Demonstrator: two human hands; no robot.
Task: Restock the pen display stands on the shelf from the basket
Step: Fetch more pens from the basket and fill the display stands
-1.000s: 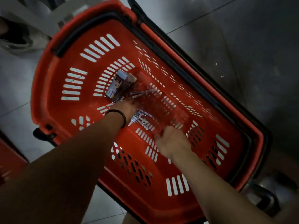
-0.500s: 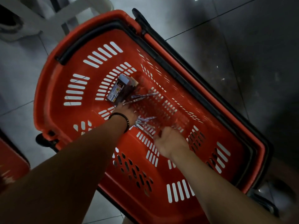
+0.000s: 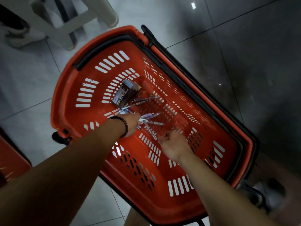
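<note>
**Desk:** What's on your feed, biggest thing first?

**Operator:** Grey floor tiles point(image 3: 244, 62), and on them the red basket point(image 3: 65, 101), which fills most of my view. A white stool point(image 3: 68, 30) stands just beyond its far-left corner. I see no shelf or display stands, so I judge we're at the gathering stage.

**Desk:** What's inside?

**Operator:** A dark box point(image 3: 123, 93) lies toward the far-left end of the basket's bottom. The pens point(image 3: 153, 122) are scattered loose around the middle, just on the near side of that box.

**Desk:** And the hands?

**Operator:** Both reach down inside. My left hand point(image 3: 132, 123), with a dark wristband point(image 3: 125, 128), is wrapped round a bunch of pens that fan out beyond it. My right hand point(image 3: 173, 145) sits just beside it, fingers curled at the end of one pen. I cannot tell whether it actually has that pen pinched.

**Desk:** How would you do this step well?

**Operator:** I'd have the right hand feed strays into the left's bunch one at a time, all pointing the same way, so they drop into the stands without re-sorting. I'd squeeze the bunch near its middle, because a fan that loose could slip apart on the lift. The bottom is slotted, so I'd lift each pen rather than drag it, or an end may catch in a slot.
</note>
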